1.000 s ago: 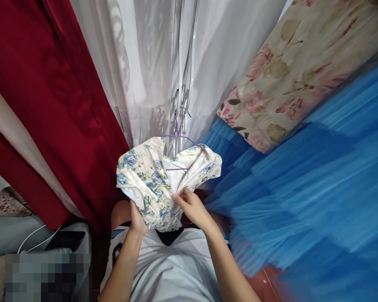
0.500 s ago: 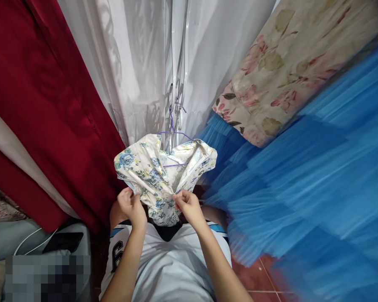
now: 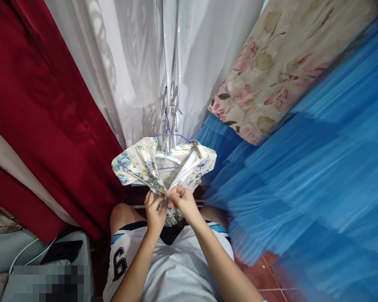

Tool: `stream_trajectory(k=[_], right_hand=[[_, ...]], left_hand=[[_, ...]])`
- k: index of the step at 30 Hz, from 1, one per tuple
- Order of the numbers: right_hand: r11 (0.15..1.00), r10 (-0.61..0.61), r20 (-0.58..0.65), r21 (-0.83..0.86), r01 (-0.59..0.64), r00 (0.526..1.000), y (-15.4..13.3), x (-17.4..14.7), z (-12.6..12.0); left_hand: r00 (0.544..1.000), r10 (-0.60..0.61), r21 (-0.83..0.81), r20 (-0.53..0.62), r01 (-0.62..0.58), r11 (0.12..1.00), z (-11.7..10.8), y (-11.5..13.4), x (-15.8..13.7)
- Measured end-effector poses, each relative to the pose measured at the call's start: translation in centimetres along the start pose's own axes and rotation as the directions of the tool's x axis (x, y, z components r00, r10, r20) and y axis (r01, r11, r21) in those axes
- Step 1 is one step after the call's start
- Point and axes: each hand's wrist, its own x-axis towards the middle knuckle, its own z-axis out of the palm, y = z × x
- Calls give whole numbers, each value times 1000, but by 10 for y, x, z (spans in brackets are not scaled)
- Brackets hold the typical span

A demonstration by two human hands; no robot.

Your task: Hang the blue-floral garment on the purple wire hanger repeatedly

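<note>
- Pinching the front of the floral garment [image 3: 135, 161] with both hands, we now have our left hand [image 3: 153, 212] and right hand [image 3: 183, 201] side by side at the lower centre of the frame, knuckles almost touching.
- Half a second ago the two hands were apart, each gripping its own edge of the cloth; a second ago the left hand held the fabric lower down. The two front edges have been drawn together at the middle.
- We judge that this closing-up means the front opening is being joined, perhaps at a button or fastener, though the cloth hides the detail.
- Fingers of both hands are curled and clamped on a small fold of the fabric; nothing else is in either hand.
- The garment hangs on a purple wire hanger [image 3: 170, 136] in the centre of the frame, its hook caught on shiny strips before the white curtain [image 3: 132, 67].
- Around it: a red curtain [image 3: 40, 100] at left, blue tulle [image 3: 305, 180] at right, and a flowered cloth [image 3: 286, 58] at upper right.
- No container shows in view; at lower left only a dark phone [image 3: 62, 251] lies on a grey surface beside a white cable [image 3: 20, 253].
</note>
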Motion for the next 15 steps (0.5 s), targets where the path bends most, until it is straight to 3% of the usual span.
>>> stream_trajectory(k=[4, 8, 15], right_hand=[[986, -146, -102, 64, 153, 984, -40, 48, 1], [959, -271, -127, 55, 279, 954, -80, 87, 13], [930, -303, -222, 142, 338, 927, -101, 90, 19]], left_hand=[[999, -42, 6, -1, 42, 999, -3, -10, 1], [996, -81, 18, -36, 82, 996, -8, -22, 9], [984, -156, 75, 85, 150, 986, -8, -48, 13]])
